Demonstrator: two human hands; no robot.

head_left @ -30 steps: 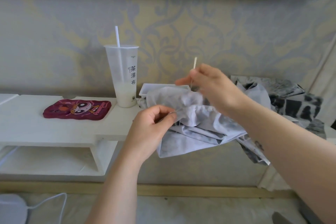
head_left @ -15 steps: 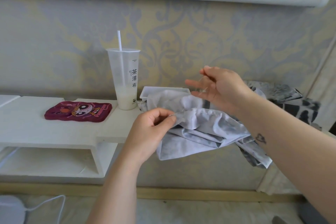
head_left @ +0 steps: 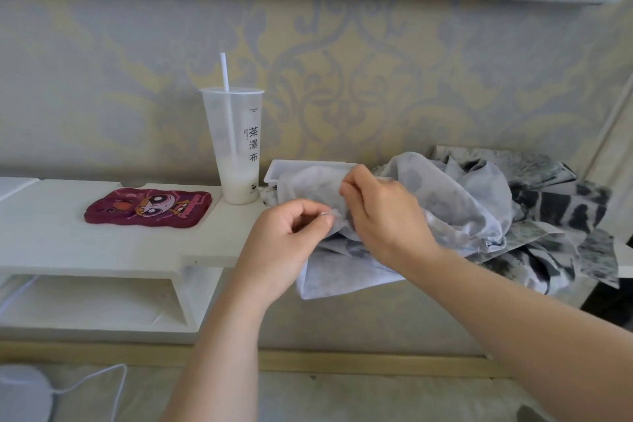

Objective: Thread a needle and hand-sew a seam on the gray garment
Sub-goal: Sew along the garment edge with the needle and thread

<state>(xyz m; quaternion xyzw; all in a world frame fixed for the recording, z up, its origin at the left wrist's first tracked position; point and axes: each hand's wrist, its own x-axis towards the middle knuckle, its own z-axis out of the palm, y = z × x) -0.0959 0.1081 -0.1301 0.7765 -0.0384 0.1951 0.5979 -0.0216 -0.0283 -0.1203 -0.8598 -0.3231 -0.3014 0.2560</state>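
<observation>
The gray garment (head_left: pixel 455 202) lies bunched on the white shelf's right end, one fold hanging over the front edge. My left hand (head_left: pixel 291 243) pinches a folded edge of the cloth between thumb and forefinger. Right beside it, my right hand (head_left: pixel 380 212) is lowered onto the cloth with fingers curled, thumb and forefinger pinched together at the fold. The needle and thread are too fine to make out clearly; a thin glint shows near the right fingertips.
A tall plastic cup (head_left: pixel 236 147) with a straw stands behind my left hand. A dark red cartoon pouch (head_left: pixel 149 207) lies on the white shelf (head_left: pixel 51 236). A white tray (head_left: pixel 284 169) sits behind the cloth. Black-and-white patterned fabric (head_left: pixel 561 216) is heaped at right.
My right hand, which was raised above the cloth one second ago, has come down and left to the fold beside my left hand. The left hand has kept its pinch.
</observation>
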